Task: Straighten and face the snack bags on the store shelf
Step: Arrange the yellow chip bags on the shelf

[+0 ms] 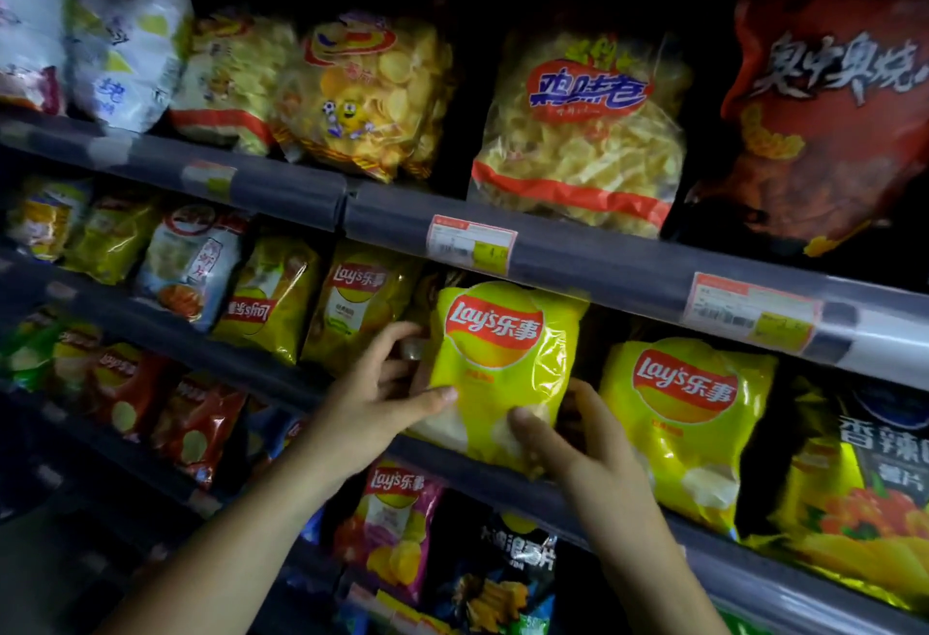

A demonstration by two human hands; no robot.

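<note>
shelf: dark rail [628,260], dim aisle
neighbours: yellow bag [688,413] right, upside-down bag [264,303] left
grip: left hand [382,398], right hand [578,438] pinching green chip bag [502,368] sides

Both arms reach up and forward, bare forearms angled in toward each other. Left hand [382,398] is cupped, fingers curled round the left edge of a bag [502,363], thumb laid flat across its front. Right hand [578,438] grips the bag's lower right corner, thumb pressing the front.
</note>
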